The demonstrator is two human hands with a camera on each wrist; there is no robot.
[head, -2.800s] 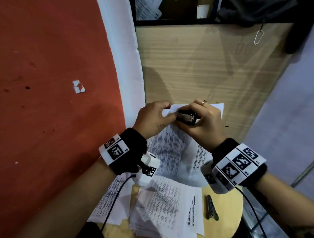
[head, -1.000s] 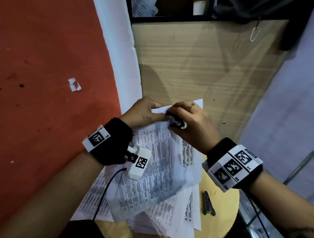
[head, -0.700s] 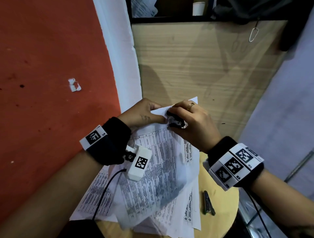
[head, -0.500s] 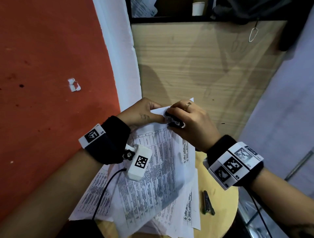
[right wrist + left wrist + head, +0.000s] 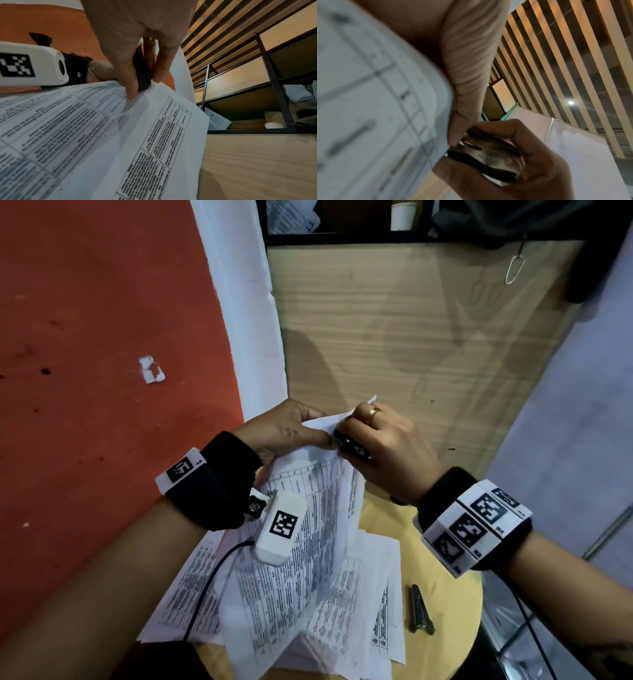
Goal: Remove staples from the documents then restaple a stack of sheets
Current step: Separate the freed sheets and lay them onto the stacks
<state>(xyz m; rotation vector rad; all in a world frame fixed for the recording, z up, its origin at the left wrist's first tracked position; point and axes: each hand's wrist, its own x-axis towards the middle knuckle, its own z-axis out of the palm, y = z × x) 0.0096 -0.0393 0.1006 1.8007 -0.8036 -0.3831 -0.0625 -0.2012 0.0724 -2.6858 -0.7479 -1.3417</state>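
A stapled document [image 5: 308,542] of printed tables hangs from its top corner above the table. My left hand [image 5: 301,433] pinches that corner, thumb on the front and fingers behind. My right hand [image 5: 363,433] grips a small black and metal staple remover [image 5: 352,446] pressed against the same corner. The left wrist view shows the staple remover [image 5: 488,159] meeting the document's edge [image 5: 376,108] beside my thumb. In the right wrist view the staple remover [image 5: 142,70] sits between my fingers above the document [image 5: 102,135]. The staple itself is hidden.
Loose printed sheets [image 5: 376,594] lie spread on a small round wooden table [image 5: 452,604]. A slim metal tool [image 5: 421,611] lies on it to the right. A wooden panel [image 5: 411,337] stands behind, a red wall [image 5: 102,337] to the left.
The document has come up off the pile and now hangs more steeply from its corner. Both hands shifted slightly left and stayed on the corner with the staple remover.
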